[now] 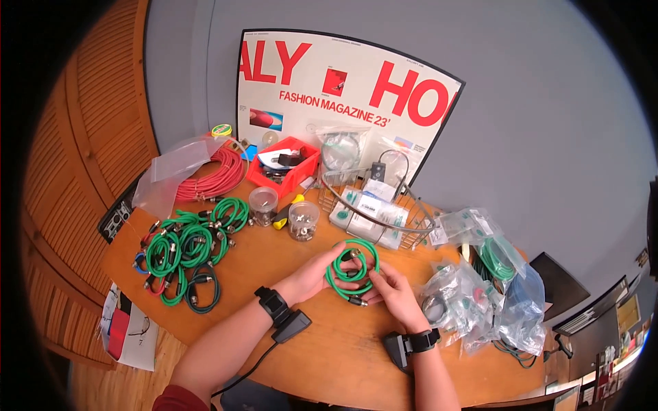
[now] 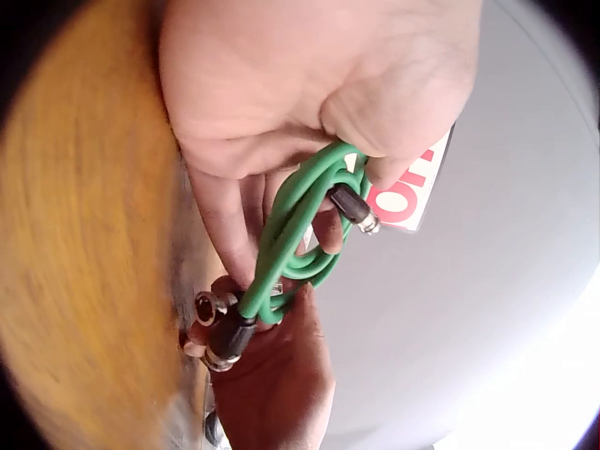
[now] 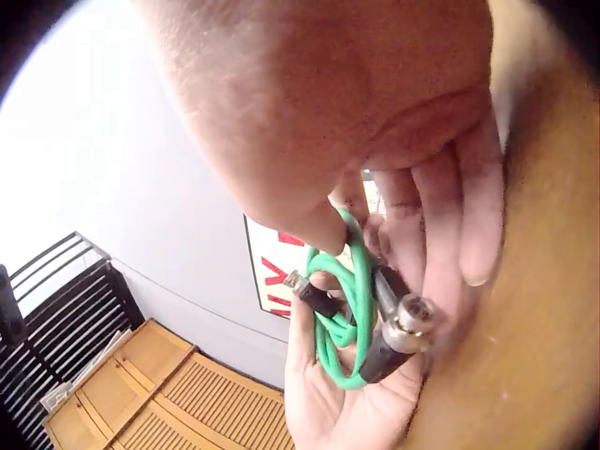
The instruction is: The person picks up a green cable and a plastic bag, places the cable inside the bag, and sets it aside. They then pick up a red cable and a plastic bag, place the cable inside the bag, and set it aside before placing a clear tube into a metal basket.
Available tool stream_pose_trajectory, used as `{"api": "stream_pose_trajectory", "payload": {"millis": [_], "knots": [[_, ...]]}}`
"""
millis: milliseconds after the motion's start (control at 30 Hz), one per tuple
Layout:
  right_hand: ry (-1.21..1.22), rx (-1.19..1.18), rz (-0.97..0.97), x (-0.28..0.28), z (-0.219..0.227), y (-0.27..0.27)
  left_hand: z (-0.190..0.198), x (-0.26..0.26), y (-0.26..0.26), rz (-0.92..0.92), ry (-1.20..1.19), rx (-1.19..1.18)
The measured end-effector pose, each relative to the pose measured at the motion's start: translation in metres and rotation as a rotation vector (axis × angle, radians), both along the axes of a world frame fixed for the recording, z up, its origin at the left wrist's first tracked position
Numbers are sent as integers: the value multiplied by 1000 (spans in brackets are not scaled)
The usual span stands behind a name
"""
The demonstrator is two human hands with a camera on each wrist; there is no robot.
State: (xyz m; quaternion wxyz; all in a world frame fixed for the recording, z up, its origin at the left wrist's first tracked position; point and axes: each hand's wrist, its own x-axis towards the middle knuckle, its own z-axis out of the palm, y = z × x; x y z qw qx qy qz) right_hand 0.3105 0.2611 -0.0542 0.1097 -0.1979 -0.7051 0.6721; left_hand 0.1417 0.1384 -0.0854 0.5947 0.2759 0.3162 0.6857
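A coiled green cable [image 1: 376, 259] is held between both hands above the front middle of the table. My left hand [image 1: 312, 275] grips the coil's left side, thumb over it and fingers behind. At the opposite side, my right hand [image 1: 395, 293] pinches the coil between thumb and fingers. In the left wrist view, one black-sleeved metal connector [image 2: 353, 206] lies across the loop. The right wrist view shows a larger metal connector [image 3: 410, 325] at the coil's near end, beside the right fingers.
Several coiled green cables [image 1: 195, 248] lie in a pile to the left. Behind stand a red coil [image 1: 218, 179], a red bin [image 1: 301, 179], two clear jars with small metal parts [image 1: 303, 222] and a wire basket [image 1: 411, 236]. Plastic bags [image 1: 459, 301] cover the table's right side.
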Motion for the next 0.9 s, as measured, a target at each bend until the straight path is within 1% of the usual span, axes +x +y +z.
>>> {"api": "stream_pose_trajectory", "payload": {"millis": [100,167,300,367,433,467,500,567,667,800,900], "knots": [[25,-26,43,1,-2,1,3,0,0,13,-13,24],[68,-78,50,1,-3,-1,2,-1,0,-13,-29,14],[63,-106,67,2,-10,3,1,-1,0,-38,-33,29],[83,-68,92,2,-14,5,-2,-2,-1,-33,43,42],[93,-144,111,3,-12,4,-1,-1,-1,-43,36,67],[120,-151,131,3,-9,2,-3,-2,1,-42,26,29],[141,-133,134,3,-8,1,5,2,-2,-13,30,-21],[163,-111,144,1,-13,1,6,4,-1,62,82,-54],[142,-126,134,0,-14,2,8,5,0,49,103,2],[130,-140,130,0,-14,2,13,7,-1,48,112,-12],[138,-164,113,1,-13,2,-4,1,2,96,191,2]]}}
